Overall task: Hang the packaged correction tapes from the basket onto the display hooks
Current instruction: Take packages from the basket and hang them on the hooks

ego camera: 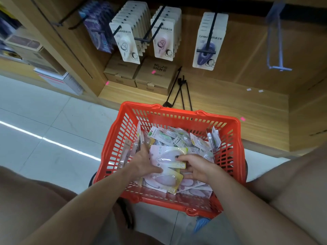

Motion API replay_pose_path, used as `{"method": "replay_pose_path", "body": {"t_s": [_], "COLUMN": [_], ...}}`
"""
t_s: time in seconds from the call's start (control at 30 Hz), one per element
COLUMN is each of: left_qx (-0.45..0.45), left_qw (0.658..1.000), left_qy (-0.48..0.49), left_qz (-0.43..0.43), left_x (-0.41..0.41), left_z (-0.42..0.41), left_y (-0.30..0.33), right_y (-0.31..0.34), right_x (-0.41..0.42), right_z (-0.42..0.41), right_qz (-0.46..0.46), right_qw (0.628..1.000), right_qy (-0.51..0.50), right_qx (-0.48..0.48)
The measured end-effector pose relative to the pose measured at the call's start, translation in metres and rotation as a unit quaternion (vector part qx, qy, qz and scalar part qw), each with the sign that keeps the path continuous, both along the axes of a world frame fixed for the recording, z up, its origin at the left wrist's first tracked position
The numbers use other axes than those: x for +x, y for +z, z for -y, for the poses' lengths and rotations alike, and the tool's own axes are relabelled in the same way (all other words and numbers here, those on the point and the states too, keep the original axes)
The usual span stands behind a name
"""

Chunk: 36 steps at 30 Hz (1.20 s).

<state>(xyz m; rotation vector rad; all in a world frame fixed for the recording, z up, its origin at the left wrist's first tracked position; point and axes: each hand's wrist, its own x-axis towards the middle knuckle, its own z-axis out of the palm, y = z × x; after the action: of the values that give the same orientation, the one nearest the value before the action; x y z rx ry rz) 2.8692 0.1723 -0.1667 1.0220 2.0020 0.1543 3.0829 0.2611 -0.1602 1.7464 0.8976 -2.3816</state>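
Observation:
An orange basket (178,113) sits on the floor before me, filled with several packaged correction tapes. Both my hands are inside it. My left hand (144,160) lies with spread fingers against the left side of a pale purple package (169,155) on top of the pile. My right hand (198,167) pinches that package's right edge between thumb and fingers. Another purple package (164,181) lies just below it. Above, on the wooden display, hooks carry white-tape packs (126,39), pink-tape packs (163,38) and blue-tape packs (208,41).
An empty pale blue hook (277,66) sticks out at the right of the display. Loose black hooks (182,92) lie on the wooden base shelf beside brown cardboard boxes (152,76). Purple packs (98,27) hang further left. My knees flank the basket.

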Motion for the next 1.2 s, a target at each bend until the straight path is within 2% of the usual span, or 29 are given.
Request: {"method": "replay_pose_path", "body": {"t_s": [0.13, 0.3, 0.37, 0.47, 0.57, 0.77, 0.9, 1.0, 1.2], "left_qx": [0.011, 0.05, 0.071, 0.104, 0.124, 0.206, 0.197, 0.208, 0.217], "left_qw": [0.998, 0.971, 0.962, 0.964, 0.956, 0.947, 0.93, 0.93, 0.933], "left_qy": [0.058, 0.17, 0.191, 0.167, 0.152, 0.11, 0.121, 0.125, 0.042], "left_qz": [0.003, 0.158, 0.183, 0.178, 0.219, 0.221, 0.284, 0.276, 0.286], "left_x": [-0.012, -0.018, -0.02, -0.02, -0.015, -0.01, -0.002, 0.0, 0.002], "left_z": [-0.013, -0.039, -0.048, -0.061, -0.074, -0.093, -0.1, -0.105, -0.124], "left_y": [0.022, 0.067, 0.085, 0.107, 0.126, 0.159, 0.164, 0.166, 0.187], "right_y": [0.011, 0.034, 0.048, 0.072, 0.099, 0.154, 0.179, 0.187, 0.195], "right_x": [0.0, -0.004, -0.002, 0.005, 0.015, 0.027, 0.031, 0.039, 0.057], "right_z": [-0.006, -0.019, -0.028, -0.044, -0.059, -0.074, -0.08, -0.083, -0.088], "right_qz": [-0.045, -0.136, -0.156, -0.174, -0.174, -0.131, -0.121, -0.112, -0.199], "right_qw": [0.996, 0.977, 0.973, 0.977, 0.98, 0.976, 0.974, 0.967, 0.95], "right_qy": [-0.071, -0.164, -0.169, -0.12, -0.079, 0.029, 0.006, -0.013, -0.103], "right_qx": [0.005, -0.008, 0.002, 0.03, 0.058, 0.17, 0.19, 0.227, 0.219]}}
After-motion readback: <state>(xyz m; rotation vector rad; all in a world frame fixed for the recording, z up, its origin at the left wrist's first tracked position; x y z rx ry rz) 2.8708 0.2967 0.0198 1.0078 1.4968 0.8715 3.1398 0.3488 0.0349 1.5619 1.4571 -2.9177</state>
